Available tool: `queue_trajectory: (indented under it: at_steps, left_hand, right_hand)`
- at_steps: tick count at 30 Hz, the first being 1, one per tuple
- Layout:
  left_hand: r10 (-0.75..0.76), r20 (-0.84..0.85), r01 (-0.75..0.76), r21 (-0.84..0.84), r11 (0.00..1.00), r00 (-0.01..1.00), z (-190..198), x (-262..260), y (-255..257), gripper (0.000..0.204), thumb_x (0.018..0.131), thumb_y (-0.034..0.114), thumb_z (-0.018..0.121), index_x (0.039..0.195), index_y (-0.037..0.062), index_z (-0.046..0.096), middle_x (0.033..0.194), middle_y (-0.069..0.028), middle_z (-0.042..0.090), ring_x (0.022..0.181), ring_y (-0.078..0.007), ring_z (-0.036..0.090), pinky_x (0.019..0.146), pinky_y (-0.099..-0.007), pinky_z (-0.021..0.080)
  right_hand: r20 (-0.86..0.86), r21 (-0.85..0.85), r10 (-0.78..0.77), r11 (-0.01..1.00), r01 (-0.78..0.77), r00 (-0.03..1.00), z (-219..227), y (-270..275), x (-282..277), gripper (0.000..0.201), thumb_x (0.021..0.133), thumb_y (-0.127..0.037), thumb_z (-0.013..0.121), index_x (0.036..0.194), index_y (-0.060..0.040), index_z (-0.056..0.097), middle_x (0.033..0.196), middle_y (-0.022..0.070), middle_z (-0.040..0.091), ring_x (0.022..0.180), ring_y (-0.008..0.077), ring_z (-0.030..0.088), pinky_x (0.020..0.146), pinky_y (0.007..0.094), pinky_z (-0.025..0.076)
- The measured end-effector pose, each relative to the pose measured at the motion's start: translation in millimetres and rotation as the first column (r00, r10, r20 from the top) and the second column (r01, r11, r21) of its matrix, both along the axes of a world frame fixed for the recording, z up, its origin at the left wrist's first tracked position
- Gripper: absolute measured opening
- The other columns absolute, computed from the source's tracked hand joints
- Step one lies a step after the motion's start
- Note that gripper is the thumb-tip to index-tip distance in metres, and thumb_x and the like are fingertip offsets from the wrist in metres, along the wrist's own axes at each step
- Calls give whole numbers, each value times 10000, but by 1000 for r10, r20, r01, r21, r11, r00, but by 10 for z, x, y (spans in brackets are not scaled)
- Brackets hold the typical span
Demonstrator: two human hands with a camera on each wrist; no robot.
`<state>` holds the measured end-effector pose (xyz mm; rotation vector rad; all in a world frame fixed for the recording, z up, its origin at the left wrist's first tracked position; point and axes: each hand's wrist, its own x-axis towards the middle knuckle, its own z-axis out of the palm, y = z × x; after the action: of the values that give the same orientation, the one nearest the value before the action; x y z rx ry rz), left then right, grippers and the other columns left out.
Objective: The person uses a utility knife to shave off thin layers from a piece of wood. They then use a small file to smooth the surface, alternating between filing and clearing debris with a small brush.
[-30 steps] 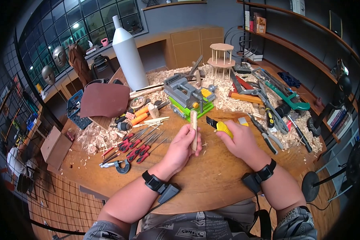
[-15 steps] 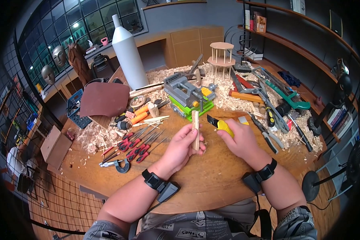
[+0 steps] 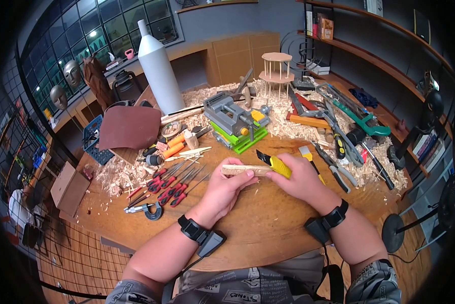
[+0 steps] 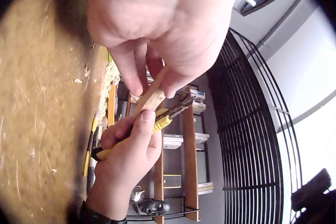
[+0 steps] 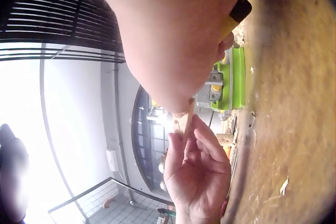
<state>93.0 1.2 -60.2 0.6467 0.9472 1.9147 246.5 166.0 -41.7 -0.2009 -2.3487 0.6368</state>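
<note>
A pale wooden strip (image 3: 240, 169) lies nearly level above the table. My left hand (image 3: 223, 191) pinches it between thumb and fingers. My right hand (image 3: 303, 181) grips a yellow utility knife (image 3: 280, 167), its dark blade pointing up and to the left over the strip. In the left wrist view, the right thumb presses near one end of the strip (image 4: 150, 100), with the knife (image 4: 163, 123) just beside the wood. The right wrist view shows the left fingers around the strip (image 5: 184, 124); most of the knife is hidden there behind the right hand.
A grey and green vise (image 3: 235, 119) stands beyond the hands. Red-handled files (image 3: 173, 190) and a micrometer (image 3: 151, 210) lie left, pliers (image 3: 334, 169) and a green-handled saw (image 3: 366, 124) right. Wood shavings (image 3: 283, 124) cover the back of the table around a small wooden tiered model (image 3: 276, 76).
My left hand has turned the strip from upright to nearly level. The hands have come together, and my right thumb now meets the strip's right end. The head view has shifted slightly.
</note>
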Motion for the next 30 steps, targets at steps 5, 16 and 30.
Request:
queue_trajectory:
  at_steps: [5, 16, 30]
  left_hand:
    - [-11, -135, 6, -38, 999, 991, -32, -42, -5, 215, 928, -13, 669, 1089, 61, 547, 1087, -82, 662, 985, -201, 683, 899, -346, 591]
    - [-439, -403, 287, -384, 878, 803, 43, 98, -35, 468, 917, -77, 529, 1345, 67, 403, 1053, -98, 651, 730, -102, 594, 644, -243, 487]
    - [-363, -48, 351, -167, 921, 931, 158, 42, -86, 561, 990, 64, 568, 1509, 137, 367, 925, 37, 511, 779, -60, 463, 647, -211, 385]
  right_hand:
    - [67, -96, 27, 995, -20, 997, 11, 36, 14, 290, 876, -266, 741, 997, -18, 651, 818, 219, 672, 744, 393, 672, 625, 444, 503]
    - [-19, -261, 98, 960, -99, 995, 24, -23, 15, 305, 887, -236, 735, 1063, -6, 640, 851, 200, 680, 810, 375, 683, 672, 405, 512]
    - [246, 185, 110, 970, -158, 963, 55, -7, 49, 342, 921, -431, 645, 1016, -104, 668, 864, 109, 701, 755, 332, 680, 624, 446, 510]
